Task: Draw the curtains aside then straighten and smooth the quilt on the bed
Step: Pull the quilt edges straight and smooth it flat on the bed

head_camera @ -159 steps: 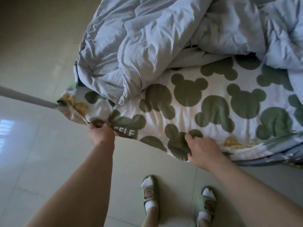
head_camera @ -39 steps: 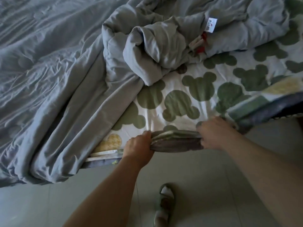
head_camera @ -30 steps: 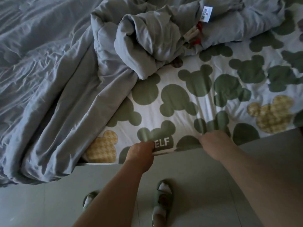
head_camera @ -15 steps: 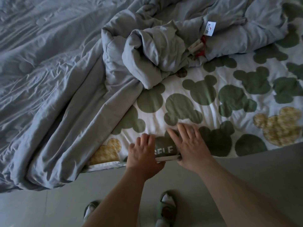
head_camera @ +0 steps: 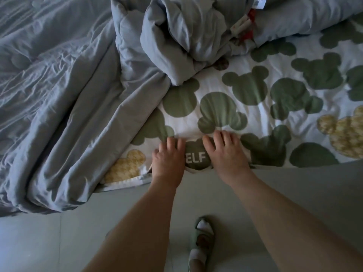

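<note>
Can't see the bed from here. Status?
Left hand, right hand open, pressing green-and-white printed quilt edge. Its grey fold bunched beyond, unsmoothed. Nothing else blocking.

The bed shows only as a thin pale strip along its near edge; the quilt lies over the rest. On the left the quilt is grey and creased, at top centre it bunches into a twisted heap, and on the right it is white with green and yellow mouse-head shapes. Below, the pale tiled floor carries a foot in a green slipper.
</note>
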{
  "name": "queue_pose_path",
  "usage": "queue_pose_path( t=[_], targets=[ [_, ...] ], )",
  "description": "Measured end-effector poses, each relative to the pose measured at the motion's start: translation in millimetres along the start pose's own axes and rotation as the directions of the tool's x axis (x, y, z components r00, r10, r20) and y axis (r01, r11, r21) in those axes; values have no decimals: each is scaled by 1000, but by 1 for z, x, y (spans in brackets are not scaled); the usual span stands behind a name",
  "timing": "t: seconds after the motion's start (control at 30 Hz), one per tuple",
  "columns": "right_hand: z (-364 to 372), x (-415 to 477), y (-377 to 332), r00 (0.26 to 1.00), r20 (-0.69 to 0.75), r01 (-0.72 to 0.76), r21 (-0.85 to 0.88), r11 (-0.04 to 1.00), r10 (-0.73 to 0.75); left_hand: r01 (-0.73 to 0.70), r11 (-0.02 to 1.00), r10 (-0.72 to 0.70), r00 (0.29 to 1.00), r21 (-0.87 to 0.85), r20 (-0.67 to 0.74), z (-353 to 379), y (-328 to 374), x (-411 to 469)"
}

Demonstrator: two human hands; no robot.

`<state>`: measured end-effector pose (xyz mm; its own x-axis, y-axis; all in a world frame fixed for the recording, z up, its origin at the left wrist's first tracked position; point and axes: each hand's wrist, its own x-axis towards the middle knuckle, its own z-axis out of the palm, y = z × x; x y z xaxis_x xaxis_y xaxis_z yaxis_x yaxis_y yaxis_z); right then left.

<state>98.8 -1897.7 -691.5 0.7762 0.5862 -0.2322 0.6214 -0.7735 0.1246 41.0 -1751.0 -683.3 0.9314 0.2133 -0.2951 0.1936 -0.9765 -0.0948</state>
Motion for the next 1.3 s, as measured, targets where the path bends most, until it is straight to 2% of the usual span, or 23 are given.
queue_pose_path(
  t=[0.07,0.13,0.23,0.3,0.37,0.43,0.5,0.53,0.57,0.6,0.63,0.67,0.7,0.77,0.83,0.87,0.93,1.0,1.1,1.23,1.3],
  targets=[
    [-7,2,12,979,-197,58,59,997,-45,-20,995,23,999,-96,31,-9,-5,-2],
    [-23,0,23,955,-286,122,133,984,-80,-13,982,9,1000,-186,-19,-19,-6,-10],
    [-30,-14,29,949,-291,164,130,978,-120,-51,973,32,996,-226,-88,-16,-4,-30],
    [-27,-22,26,960,-245,169,106,980,-139,-66,976,58,997,-208,-43,-14,-2,-38],
    [-28,-19,21,977,-131,179,81,981,-167,-27,978,50,993,-208,109,-13,1,-36],
    [-31,-11,18,968,179,163,69,984,-173,-18,975,72,969,-221,237,-11,2,-26],
    [-39,-6,20,885,417,162,140,977,-206,-26,952,134,931,-304,339,-15,-3,-20],
    [-44,-4,23,835,498,149,202,968,-232,-26,930,162,925,-367,345,-19,-6,-18],
    [-47,-4,25,810,527,139,252,958,-256,-17,908,150,945,-418,289,-25,-13,-18],
    [-51,-4,26,811,522,130,278,952,-264,-3,901,85,982,-433,170,-32,-22,-15],
    [-53,-4,28,847,470,109,304,946,-249,26,915,-18,1000,-403,23,-37,-34,-10],
    [-57,-2,28,887,406,88,319,944,-220,86,938,-121,989,-335,-85,-43,-49,-2],
    [-60,0,27,923,330,86,329,940,-200,176,952,-209,972,-249,-111,-46,-66,8],
    [-65,13,22,967,183,106,344,933,-177,367,923,-363,930,-114,53,-51,-103,29],
    [-73,33,16,985,90,109,349,931,-149,468,880,-445,871,-76,209,-50,-131,46],
    [-75,44,12,988,49,120,338,933,-145,475,875,-442,863,-93,245,-49,-139,52],
    [-81,63,4,989,-8,143,321,936,-149,436,878,-389,891,-199,234,-48,-147,56],
    [-89,79,-7,985,-60,175,281,944,-164,420,839,-352,904,-347,243,-49,-145,48],
    [-99,99,-25,960,-170,250,165,954,-222,445,755,-301,888,-482,349,-54,-133,18],
    [-116,109,-46,938,-113,330,9,944,-327,432,707,-171,873,-560,457,-47,-118,-36],
    [-124,105,-56,930,-36,364,-39,931,-365,409,688,-105,873,-599,476,-45,-115,-58]
  ],
)
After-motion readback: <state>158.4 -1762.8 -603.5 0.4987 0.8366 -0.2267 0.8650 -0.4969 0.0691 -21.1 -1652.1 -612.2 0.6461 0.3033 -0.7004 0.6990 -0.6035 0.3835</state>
